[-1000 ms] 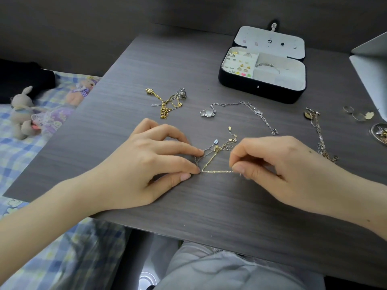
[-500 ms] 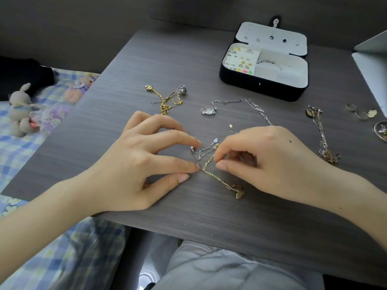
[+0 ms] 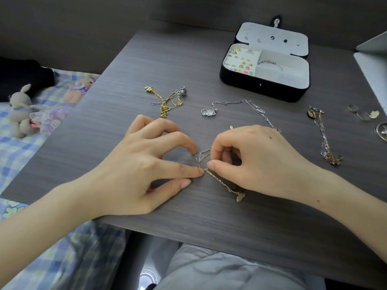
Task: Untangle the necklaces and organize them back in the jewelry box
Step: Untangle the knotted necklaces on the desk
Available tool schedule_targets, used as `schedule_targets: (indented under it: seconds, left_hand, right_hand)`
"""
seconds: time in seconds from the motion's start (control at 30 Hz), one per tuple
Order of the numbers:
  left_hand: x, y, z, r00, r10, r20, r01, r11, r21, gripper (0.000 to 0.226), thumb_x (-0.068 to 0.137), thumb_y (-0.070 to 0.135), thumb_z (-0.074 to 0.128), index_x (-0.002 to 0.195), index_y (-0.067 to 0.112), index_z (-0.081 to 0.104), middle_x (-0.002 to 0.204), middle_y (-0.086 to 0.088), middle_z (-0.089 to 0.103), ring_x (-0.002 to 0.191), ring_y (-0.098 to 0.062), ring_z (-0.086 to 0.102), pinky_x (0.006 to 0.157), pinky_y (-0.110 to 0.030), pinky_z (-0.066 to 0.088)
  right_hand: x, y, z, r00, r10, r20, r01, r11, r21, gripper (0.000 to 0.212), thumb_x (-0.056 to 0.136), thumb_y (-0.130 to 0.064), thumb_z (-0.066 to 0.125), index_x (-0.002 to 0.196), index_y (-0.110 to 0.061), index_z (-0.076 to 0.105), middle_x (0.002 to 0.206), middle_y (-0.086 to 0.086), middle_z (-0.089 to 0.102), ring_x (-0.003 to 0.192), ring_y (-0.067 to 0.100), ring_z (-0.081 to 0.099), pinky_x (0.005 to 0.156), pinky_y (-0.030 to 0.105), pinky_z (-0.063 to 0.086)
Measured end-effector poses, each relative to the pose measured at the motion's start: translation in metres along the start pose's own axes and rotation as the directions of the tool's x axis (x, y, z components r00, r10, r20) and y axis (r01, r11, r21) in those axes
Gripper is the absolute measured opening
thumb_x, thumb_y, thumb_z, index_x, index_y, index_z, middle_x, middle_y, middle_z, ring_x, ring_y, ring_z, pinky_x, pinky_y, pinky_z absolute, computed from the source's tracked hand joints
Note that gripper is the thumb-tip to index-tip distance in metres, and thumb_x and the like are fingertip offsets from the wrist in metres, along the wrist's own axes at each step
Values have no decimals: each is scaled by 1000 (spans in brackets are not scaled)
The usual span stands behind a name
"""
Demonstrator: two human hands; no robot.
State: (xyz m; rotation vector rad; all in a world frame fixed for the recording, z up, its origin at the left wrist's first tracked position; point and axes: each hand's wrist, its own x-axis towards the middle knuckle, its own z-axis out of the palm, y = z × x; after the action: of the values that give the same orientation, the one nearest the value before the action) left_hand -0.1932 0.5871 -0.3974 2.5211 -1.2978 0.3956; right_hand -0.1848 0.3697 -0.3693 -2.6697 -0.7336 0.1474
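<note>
A dark grey wood-grain surface (image 3: pixel 125 91) fills most of the view, with a dark wall behind it and a blue checked bed cover (image 3: pixel 18 147) to its left, where a plush rabbit (image 3: pixel 19 111) and a small plush bear (image 3: pixel 80 90) lie. Near the front middle of the surface both hands meet over the tangled necklaces (image 3: pixel 201 158), a small knot of thin silver and gold links lying flat. The left hand (image 3: pixel 144 170) rests on its side; the tips of its index and middle fingers press down on the knot's left edge, and its thumb lies on the surface apart from them. The right hand (image 3: pixel 257 160) is curled, thumb and index finger pinching the knot from the right. A gold chain (image 3: pixel 219 181) runs from the knot back under the right hand to a pale pendant (image 3: pixel 240 197). The jewelry box (image 3: pixel 264 88), black outside and pale inside, stands open at the far right, well apart from the hands, its left compartment holding small earrings and a silver piece lying in another. Between box and hands lie a gold-and-silver bundle (image 3: pixel 167 101) and a silver necklace (image 3: pixel 240 102) with a clear pendant. A further necklace (image 3: pixel 323 137) lies to the right, with rings (image 3: pixel 363 115) beyond it.
</note>
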Motion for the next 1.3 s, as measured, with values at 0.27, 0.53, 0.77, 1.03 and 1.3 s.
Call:
schedule_targets:
  seconds: [0.27, 0.53, 0.77, 1.03, 1.3]
  left_hand:
    - [1, -1, 0, 1000, -4, 9, 4, 1000, -19, 25, 92, 34, 52, 102, 33, 75, 112, 2, 64, 98, -25, 53, 78, -44, 34]
    - [1, -1, 0, 999, -28, -23, 28, 1000, 8, 27, 91, 35, 53, 102, 23, 74, 109, 2, 65, 97, -25, 53, 79, -45, 36]
    - [0, -1, 2, 999, -29, -27, 31, 996, 86, 31, 91, 36, 53, 107, 17, 73, 106, 3, 66, 93, -25, 54, 78, -43, 36]
    - [0, 1, 1, 1000, -12, -16, 14, 993, 118, 30, 94, 37, 49, 110, 27, 72, 97, -2, 62, 89, -26, 50, 75, -39, 32]
    - [0, 2, 2, 1000, -17, -22, 20, 993, 114, 28, 94, 34, 49, 106, 27, 73, 95, -2, 62, 87, -25, 50, 74, -40, 32]
  right_hand:
    - [-6, -1, -8, 998, 48, 40, -45, 997, -55, 15, 76, -36, 58, 64, -28, 53, 55, -14, 53, 65, -2, 48, 55, 12, 28]
    - [-1, 4, -18, 993, 25, 112, -28, 999, 26, 12, 75, -39, 58, 67, -31, 61, 60, -26, 55, 69, -12, 48, 56, 14, 27]
    - [9, 0, -8, 998, 55, -10, -55, 998, 32, 25, 71, -55, 60, 63, -31, 58, 57, -19, 56, 68, -7, 50, 54, 13, 27]
    - [11, 1, -7, 997, 73, 31, -73, 997, 6, 23, 69, -54, 61, 61, -33, 54, 69, -40, 50, 67, -7, 48, 56, 16, 28]
    - [12, 0, -7, 996, 74, 49, -75, 997, 12, 21, 71, -45, 63, 59, -31, 54, 62, -36, 52, 64, -5, 49, 57, 16, 31]
